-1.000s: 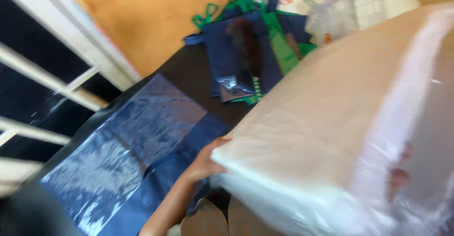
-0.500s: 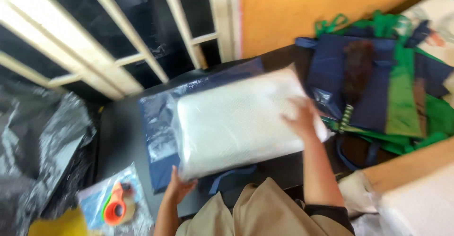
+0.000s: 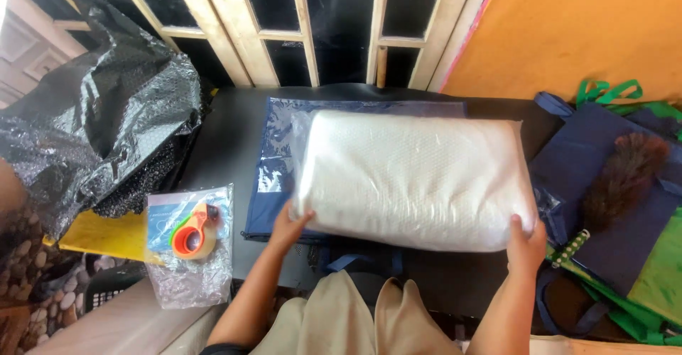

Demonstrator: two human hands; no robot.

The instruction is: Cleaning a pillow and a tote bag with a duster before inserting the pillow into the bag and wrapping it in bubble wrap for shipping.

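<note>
Lying crosswise on the dark worktop (image 3: pixel 227 135), the plastic-wrapped white pillow (image 3: pixel 412 177) runs its long axis from left to right, directly ahead of both hands. It rests on a flat navy zip bag with a clear panel (image 3: pixel 273 177), whose left part and far edge show beyond it. The left hand (image 3: pixel 288 226) grips the pillow's near left corner, fingers curled up against its edge; the right hand (image 3: pixel 527 245) clasps the near right corner, thumb on top. Both hands are equally close, one at each end of the near long side, so the pillow lies away from the person, spanning the space between the fingers. An orange tape dispenser in a clear packet (image 3: pixel 190 235) lies just left of the left arm, and black bubble wrap (image 3: pixel 99 127) is heaped farther left. Navy and green fabric bags (image 3: pixel 611 191) lie to the right.
</note>
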